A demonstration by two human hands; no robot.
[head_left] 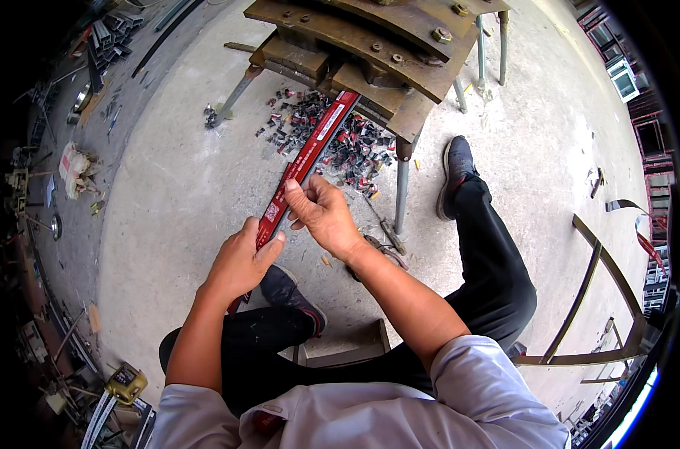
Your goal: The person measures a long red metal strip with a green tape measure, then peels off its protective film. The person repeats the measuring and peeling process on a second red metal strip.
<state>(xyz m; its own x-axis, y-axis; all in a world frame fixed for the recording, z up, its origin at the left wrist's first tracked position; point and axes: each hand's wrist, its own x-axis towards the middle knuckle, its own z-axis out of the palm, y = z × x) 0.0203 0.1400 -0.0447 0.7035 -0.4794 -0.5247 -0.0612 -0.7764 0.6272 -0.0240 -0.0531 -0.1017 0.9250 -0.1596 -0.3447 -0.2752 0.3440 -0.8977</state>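
Observation:
A long, narrow profile bar (317, 138) covered in red printed film, with a dark side edge, slants up from my lap. Its far end goes into the gap at the front of a heavy brown metal press or punching jig (400, 71). My left hand (242, 258) is wrapped around the bar at its near part, thumb along the right edge. Farther up, my right hand (325, 217) is closed at the bar's right edge, its thumb over the red face; its curled fingertips are partly hidden. The bar's near end runs down past my left hand beside my shoe.
Many small red and black offcuts (355, 150) lie under the jig, between its grey legs (402, 194). A bent metal frame (579, 299) lies at right. A yellow tape measure (126, 383) sits at lower left. Metal profiles (111, 37) are piled at far left.

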